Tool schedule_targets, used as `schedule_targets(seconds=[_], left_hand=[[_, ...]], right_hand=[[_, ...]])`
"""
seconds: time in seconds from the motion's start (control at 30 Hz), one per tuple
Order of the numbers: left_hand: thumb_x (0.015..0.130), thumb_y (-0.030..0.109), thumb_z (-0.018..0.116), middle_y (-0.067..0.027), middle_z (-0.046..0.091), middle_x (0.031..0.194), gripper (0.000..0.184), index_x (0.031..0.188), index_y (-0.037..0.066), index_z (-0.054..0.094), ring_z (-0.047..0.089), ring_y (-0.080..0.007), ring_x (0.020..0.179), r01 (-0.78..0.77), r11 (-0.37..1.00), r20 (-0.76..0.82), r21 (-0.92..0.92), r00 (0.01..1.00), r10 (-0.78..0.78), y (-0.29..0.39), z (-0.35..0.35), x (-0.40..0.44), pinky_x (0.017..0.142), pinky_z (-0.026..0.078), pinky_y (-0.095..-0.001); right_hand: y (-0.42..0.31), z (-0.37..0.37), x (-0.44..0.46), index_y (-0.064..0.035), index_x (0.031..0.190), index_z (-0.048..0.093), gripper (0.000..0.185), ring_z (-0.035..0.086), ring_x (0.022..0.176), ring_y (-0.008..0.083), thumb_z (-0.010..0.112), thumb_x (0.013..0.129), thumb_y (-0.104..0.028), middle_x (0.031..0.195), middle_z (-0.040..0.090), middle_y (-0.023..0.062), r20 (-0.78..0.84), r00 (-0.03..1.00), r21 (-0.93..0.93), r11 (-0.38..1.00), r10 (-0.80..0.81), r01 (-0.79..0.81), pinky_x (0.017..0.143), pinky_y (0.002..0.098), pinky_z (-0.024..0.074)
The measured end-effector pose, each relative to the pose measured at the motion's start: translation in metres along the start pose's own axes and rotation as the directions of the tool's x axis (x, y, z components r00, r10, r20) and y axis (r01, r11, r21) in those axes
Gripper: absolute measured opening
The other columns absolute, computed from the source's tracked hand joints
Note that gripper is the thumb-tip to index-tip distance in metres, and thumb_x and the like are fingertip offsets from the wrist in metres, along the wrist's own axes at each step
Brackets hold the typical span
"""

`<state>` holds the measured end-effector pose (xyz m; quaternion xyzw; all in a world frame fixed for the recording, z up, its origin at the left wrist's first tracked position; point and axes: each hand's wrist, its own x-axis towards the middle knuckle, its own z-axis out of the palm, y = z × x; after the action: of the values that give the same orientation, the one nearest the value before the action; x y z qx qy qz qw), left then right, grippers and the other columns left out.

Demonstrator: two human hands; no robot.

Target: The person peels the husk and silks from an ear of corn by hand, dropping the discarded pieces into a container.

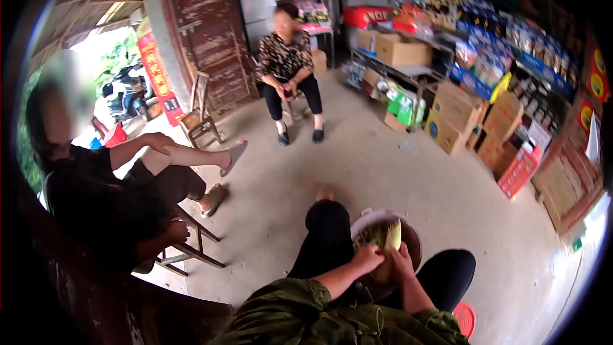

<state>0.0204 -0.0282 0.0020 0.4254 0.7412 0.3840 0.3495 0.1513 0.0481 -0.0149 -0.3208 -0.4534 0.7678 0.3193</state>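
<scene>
A pale green, long vegetable, perhaps an ear of corn in its husk [393, 235], points upward between my two hands. My left hand [368, 259] is closed at its left side, pinching something too small to make out. My right hand [402, 262] wraps round its lower right side. Both hands are above a round basin [416, 243] between my knees. Green and yellowish scraps [370, 236] lie inside the basin, partly hidden by my hands.
A seated person [288, 70] faces me, and another person [96, 198] sits at the left on a wooden stool [191, 252]. Cardboard boxes [450, 118] and stocked shelves line the right. A wooden chair [199, 115] stands by the door. Something red [465, 319] is beside my right leg.
</scene>
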Motion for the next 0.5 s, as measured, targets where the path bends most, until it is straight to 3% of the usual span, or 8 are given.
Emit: schedule_targets(seconds=[0.07, 0.13, 0.17, 0.2, 0.3, 0.5], left_hand=[[0.072, 0.030, 0.065, -0.0161, 0.068, 0.083, 0.034, 0.095, 0.005, 0.067, 0.066, -0.0258, 0.073, 0.005, 0.998, -0.007, -0.059, 1.000, -0.005, -0.006, 0.002, 0.001, 0.068, 0.051, -0.0350], [0.073, 0.031, 0.065, -0.0122, 0.067, 0.078, 0.036, 0.096, 0.004, 0.067, 0.063, -0.0215, 0.066, 0.208, 0.957, 0.125, -0.202, 0.975, -0.185, 0.014, -0.011, -0.008, 0.063, 0.050, -0.0330], [0.073, 0.032, 0.065, -0.0096, 0.066, 0.076, 0.037, 0.095, 0.003, 0.066, 0.060, -0.0185, 0.060, 0.220, 0.928, 0.151, -0.300, 0.972, -0.181, -0.007, -0.001, 0.005, 0.056, 0.048, -0.0318], [0.073, 0.032, 0.065, -0.0087, 0.065, 0.075, 0.037, 0.095, 0.002, 0.066, 0.057, -0.0165, 0.055, 0.102, 0.931, 0.057, -0.351, 0.995, -0.087, -0.029, 0.014, 0.016, 0.050, 0.045, -0.0311], [0.073, 0.032, 0.066, -0.0091, 0.065, 0.076, 0.039, 0.096, 0.002, 0.066, 0.057, -0.0157, 0.057, 0.155, 0.922, 0.125, -0.356, 0.985, -0.117, -0.028, 0.011, 0.015, 0.052, 0.045, -0.0309], [0.073, 0.034, 0.065, -0.0089, 0.065, 0.075, 0.040, 0.095, 0.001, 0.065, 0.059, -0.0175, 0.062, 0.235, 0.938, 0.190, -0.255, 0.963, -0.190, -0.011, 0.000, 0.002, 0.057, 0.046, -0.0322]], right_hand=[[0.003, -0.006, 0.003, -0.0067, 0.121, 0.048, 0.036, 0.055, 0.090, 0.0168, 0.060, 0.090, -0.021, 0.104, 0.058, 0.0066, -0.034, 0.998, -0.259, 0.965, -0.061, 0.050, 0.076, 0.0301, 0.0472], [0.007, 0.000, 0.003, -0.0087, 0.115, 0.051, 0.029, 0.054, 0.085, 0.0153, 0.059, 0.090, -0.020, 0.098, 0.058, 0.0048, -0.071, 0.996, -0.128, 0.991, -0.059, 0.050, 0.073, 0.0300, 0.0475], [0.012, -0.002, 0.005, -0.0085, 0.115, 0.051, 0.029, 0.054, 0.085, 0.0153, 0.060, 0.089, -0.020, 0.097, 0.059, 0.0050, -0.082, 0.994, -0.157, 0.986, -0.079, 0.065, 0.073, 0.0298, 0.0473], [0.017, -0.005, 0.006, -0.0081, 0.115, 0.052, 0.030, 0.055, 0.084, 0.0156, 0.061, 0.089, -0.020, 0.097, 0.059, 0.0055, -0.079, 0.994, -0.155, 0.986, -0.080, 0.067, 0.074, 0.0301, 0.0473], [0.019, -0.002, -0.001, -0.0063, 0.115, 0.051, 0.031, 0.055, 0.085, 0.0167, 0.062, 0.088, -0.019, 0.098, 0.059, 0.0059, -0.127, 0.991, -0.089, 0.995, -0.051, 0.040, 0.074, 0.0307, 0.0475], [0.034, -0.015, 0.007, -0.0037, 0.117, 0.049, 0.036, 0.056, 0.090, 0.0180, 0.063, 0.087, -0.017, 0.101, 0.059, 0.0076, -0.091, 0.992, -0.266, 0.962, -0.084, 0.057, 0.079, 0.0306, 0.0467]])
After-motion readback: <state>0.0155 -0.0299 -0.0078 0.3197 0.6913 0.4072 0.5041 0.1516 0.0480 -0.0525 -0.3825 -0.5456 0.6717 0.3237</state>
